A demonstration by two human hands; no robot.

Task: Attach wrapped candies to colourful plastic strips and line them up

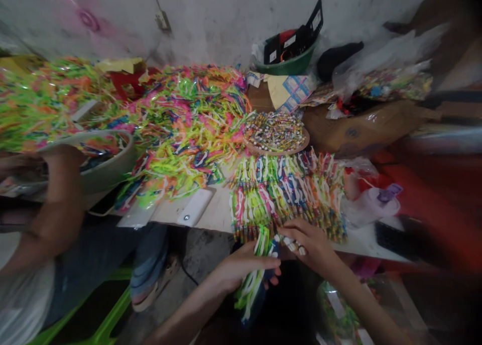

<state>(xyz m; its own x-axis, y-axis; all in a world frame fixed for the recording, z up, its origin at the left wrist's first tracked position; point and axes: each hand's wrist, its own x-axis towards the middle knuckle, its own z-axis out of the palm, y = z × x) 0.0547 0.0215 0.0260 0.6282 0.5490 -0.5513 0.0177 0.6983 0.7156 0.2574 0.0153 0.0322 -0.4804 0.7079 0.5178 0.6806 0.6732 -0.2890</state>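
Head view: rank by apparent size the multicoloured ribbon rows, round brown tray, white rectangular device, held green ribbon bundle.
1. Multicoloured ribbon rows
2. Brown tray and green ribbon bundle: order unsure, bundle nearer
3. White device

We count own hands: two, left hand [259, 265] and right hand [311, 242]. Ribbon bundle [253, 284]: one. White-ended sticks [292, 244] in right hand: several, exact number unclear. Ribboned-stick rows [288, 197]: two. Round tray [306, 140]: one. Green basin [297, 66]: one. Pale tub [109, 178]: one. Wall socket [162, 21]: one. Co-worker [62, 209]: one. Loose ribbons [192, 114]: beyond our counting.
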